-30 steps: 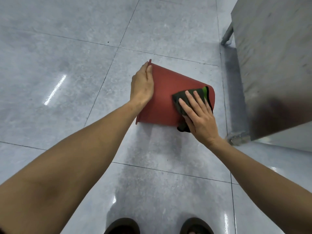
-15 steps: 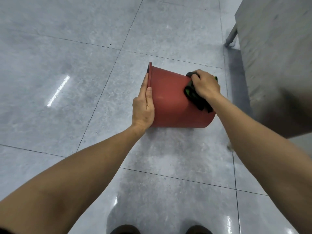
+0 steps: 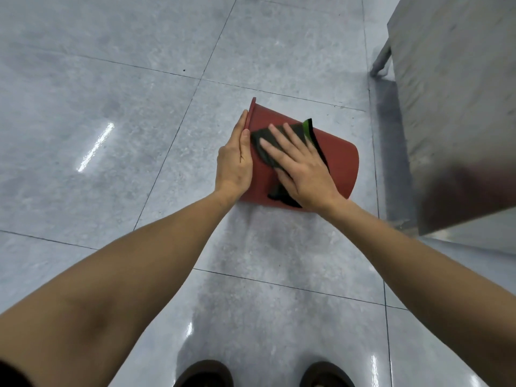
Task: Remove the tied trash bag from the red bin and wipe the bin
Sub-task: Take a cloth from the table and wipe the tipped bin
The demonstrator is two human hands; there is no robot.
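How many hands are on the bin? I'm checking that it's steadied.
2. The left hand rests at the rim end of the bin; the right hand presses the cloth flat on its side.

The floor (image 3: 117, 113) is glossy grey tile with thin dark joints and bright streaks of reflected light. The red bin (image 3: 339, 163) lies on its side on it, rim to the left, base to the right. 2 dark shoes (image 3: 205, 374) stand at the near edge. A grey metal cabinet (image 3: 452, 101) stands on the right, one leg (image 3: 380, 61) on the tiles at the far side.
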